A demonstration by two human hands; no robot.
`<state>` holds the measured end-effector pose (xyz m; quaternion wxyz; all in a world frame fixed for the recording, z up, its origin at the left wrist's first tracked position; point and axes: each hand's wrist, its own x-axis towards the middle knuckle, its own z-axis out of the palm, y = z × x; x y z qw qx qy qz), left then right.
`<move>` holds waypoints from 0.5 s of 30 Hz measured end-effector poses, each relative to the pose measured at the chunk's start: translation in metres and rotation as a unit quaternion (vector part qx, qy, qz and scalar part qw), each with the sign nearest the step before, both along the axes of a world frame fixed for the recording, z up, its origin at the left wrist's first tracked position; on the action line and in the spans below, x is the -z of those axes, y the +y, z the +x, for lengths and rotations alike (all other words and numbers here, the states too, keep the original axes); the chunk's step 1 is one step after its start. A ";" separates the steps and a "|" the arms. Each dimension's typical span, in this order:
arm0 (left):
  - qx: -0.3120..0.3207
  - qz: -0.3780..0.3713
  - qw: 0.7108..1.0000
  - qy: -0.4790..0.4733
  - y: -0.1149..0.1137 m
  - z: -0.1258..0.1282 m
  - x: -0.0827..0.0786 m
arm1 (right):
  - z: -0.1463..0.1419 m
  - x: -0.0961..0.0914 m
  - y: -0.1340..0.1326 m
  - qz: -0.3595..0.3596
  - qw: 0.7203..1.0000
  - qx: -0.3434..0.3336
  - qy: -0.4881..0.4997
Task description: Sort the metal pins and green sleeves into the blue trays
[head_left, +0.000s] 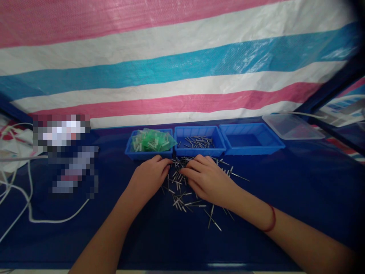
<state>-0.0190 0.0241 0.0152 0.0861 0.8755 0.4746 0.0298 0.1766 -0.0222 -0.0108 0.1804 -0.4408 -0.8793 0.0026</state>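
A loose heap of thin metal pop rivets [179, 201], each a long pin with a thicker sleeve, lies on the dark blue table. At the heap's left edge is my left hand [152, 175], closed, thumb and forefinger pinched together; what lies between the tips is too small to make out. My right hand [208, 179] reaches over the heap from the right, palm down. Its bent fingers are apart and touch the rivets, and it hides part of them. Just beyond both hands, a blue bin [200, 152] contains more loose rivets.
Left of that bin, another blue bin [148, 155] holds green-tinted plastic bags. A third blue bin [252, 149] stands on the right, beside a clear plastic lid [293, 127]. White cables [57, 220] trail across the left side. A striped plastic sheet [171, 72] hangs behind.
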 end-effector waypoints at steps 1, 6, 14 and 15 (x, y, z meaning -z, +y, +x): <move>0.003 0.002 1.000 0.003 0.000 0.000 0.001 | 0.000 0.000 0.000 -0.001 1.000 0.001 0.003; 0.025 -0.008 1.000 -0.012 0.000 0.001 0.002 | 0.002 0.000 0.000 0.002 1.000 0.004 0.016; 0.019 -0.005 1.000 -0.007 0.002 0.000 0.005 | 0.003 0.001 0.001 0.025 0.999 0.022 -0.002; 0.018 -0.006 1.000 -0.005 0.002 0.000 0.005 | 0.003 0.001 0.001 0.023 0.999 0.023 -0.003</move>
